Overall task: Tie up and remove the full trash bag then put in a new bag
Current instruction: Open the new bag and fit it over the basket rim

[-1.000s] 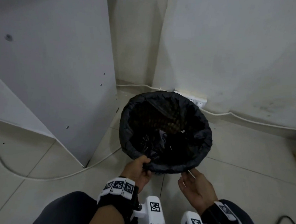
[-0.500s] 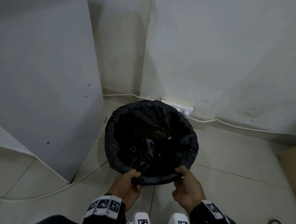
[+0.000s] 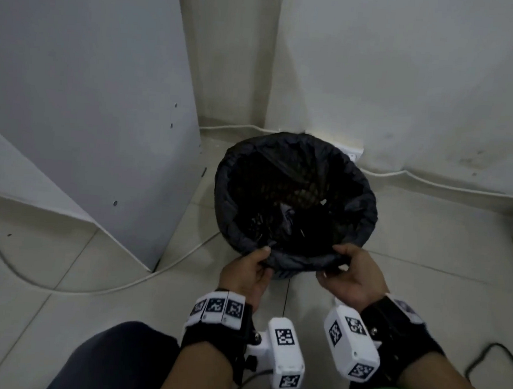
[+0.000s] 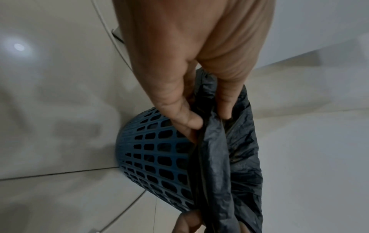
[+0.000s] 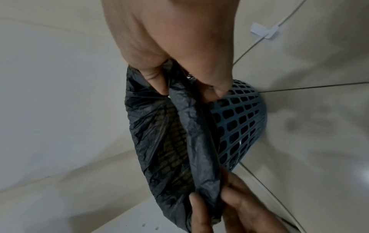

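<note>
Right hand (image 3: pixel 353 272) newly gripping black bag (image 3: pixel 293 259) rim, left hand (image 3: pixel 248 271) pinching it, blue basket (image 4: pixel 157 156) beneath

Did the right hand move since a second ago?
Yes. The right hand went forward to the near rim of the trash bag on the blue bin; before, it hung open just short of that rim, and now it pinches the bag.

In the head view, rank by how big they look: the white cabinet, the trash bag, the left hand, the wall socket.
1. Cabinet
2. Trash bag
3. Left hand, though it is nearer the camera, which inflates it
4. Socket, mostly hidden behind the bag
</note>
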